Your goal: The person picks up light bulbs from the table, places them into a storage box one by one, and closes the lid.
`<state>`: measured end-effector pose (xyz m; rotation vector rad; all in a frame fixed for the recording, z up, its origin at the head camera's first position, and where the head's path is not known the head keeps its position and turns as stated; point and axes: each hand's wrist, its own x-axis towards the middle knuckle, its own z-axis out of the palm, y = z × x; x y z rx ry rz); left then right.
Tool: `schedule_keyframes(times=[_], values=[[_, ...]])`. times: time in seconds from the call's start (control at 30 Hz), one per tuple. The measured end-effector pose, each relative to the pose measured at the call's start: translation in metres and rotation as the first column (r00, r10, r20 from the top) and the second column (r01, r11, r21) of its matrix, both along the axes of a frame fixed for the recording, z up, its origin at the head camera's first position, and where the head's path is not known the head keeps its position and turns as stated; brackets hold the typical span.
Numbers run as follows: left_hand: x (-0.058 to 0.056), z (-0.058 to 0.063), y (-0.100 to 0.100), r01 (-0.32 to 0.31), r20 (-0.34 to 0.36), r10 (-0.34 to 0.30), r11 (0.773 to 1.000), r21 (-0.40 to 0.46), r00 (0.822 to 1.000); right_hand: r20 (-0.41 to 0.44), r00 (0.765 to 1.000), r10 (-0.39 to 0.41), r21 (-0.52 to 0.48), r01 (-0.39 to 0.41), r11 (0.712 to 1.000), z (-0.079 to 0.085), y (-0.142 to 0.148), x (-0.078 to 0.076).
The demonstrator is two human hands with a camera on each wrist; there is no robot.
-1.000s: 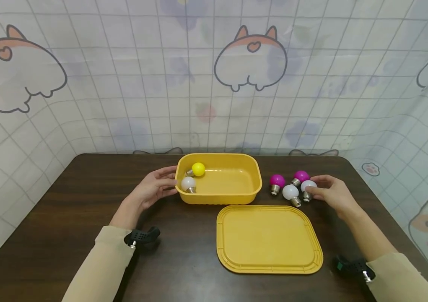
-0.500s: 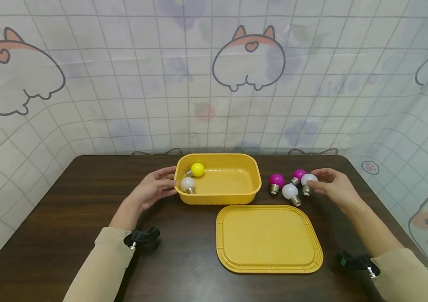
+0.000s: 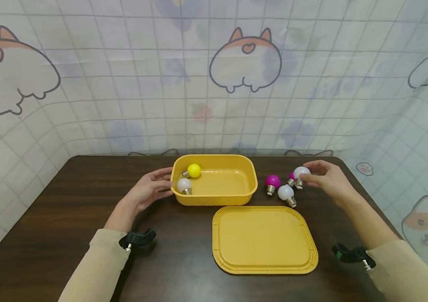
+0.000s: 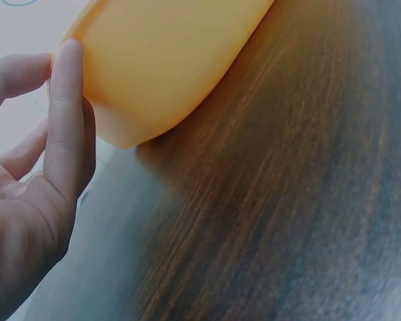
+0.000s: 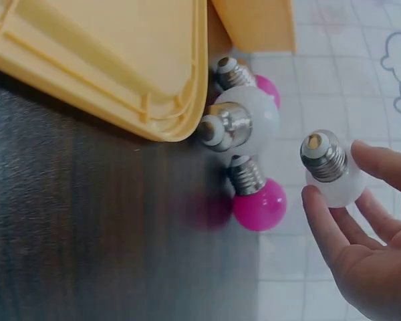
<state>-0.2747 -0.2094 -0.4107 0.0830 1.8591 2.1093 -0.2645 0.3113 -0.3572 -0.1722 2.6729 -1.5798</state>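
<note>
My right hand (image 3: 330,181) pinches a white light bulb (image 5: 341,189) between thumb and fingertips; the metal screw base points down, and the bulb is raised off the table. Close by lie another white bulb (image 3: 285,192) and two magenta bulbs, one at the left (image 3: 273,181) and one partly hidden behind the held bulb. With fairly straight fingers, my left hand (image 3: 149,189) touches the left end of a yellow plastic tub (image 3: 214,200). Inside the tub's left end lie a yellow bulb (image 3: 194,170) and a white bulb (image 3: 184,184).
A flat yellow lid (image 3: 264,240) lies on the dark wooden table (image 3: 176,251), in front of the tub and slightly right. Behind the table and along its sides hangs a white grid-patterned cloth (image 3: 153,105) with cartoon corgis.
My right hand has lifted the white bulb from the table and shifted it slightly up and left, over the rear magenta bulb. My left hand has stayed at the tub.
</note>
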Motion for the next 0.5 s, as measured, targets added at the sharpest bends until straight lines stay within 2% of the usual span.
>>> schedule_keyframes(times=[0.5], values=[[0.001,0.001,0.000,-0.001,0.018,0.001,1.000,0.029,1.000,0.035,0.998,0.045,0.006,-0.046,0.999,0.014,-0.021,-0.009]])
